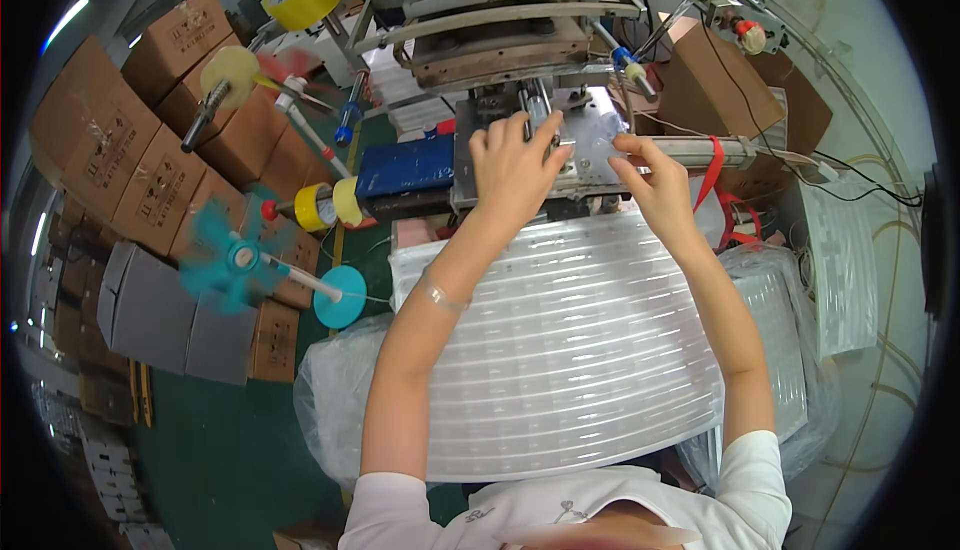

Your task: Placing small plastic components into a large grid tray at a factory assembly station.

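Observation:
At the press's work plate, my left hand point(515, 170) reaches over a metal fixture point(538, 102), fingers spread and bent. Its index finger and thumb are beside the fixture's front part, and nothing held shows between them. My right hand point(658, 188) is at the right side of the grey metal plate point(597, 172), thumb and index finger curled toward each other. Something clear and shiny seems to be at those fingertips, too faint to name. Below both forearms lies a wide stack of clear ribbed plastic trays point(570, 340).
The heavy press head point(500, 50) hangs just beyond my hands. A blue block point(405, 170) and yellow tape rolls point(315, 207) stand left, near a turquoise fan point(240, 255). Cardboard boxes point(160, 175) are piled far left. Red straps point(712, 175) hang right, beside wrapped trays point(770, 320).

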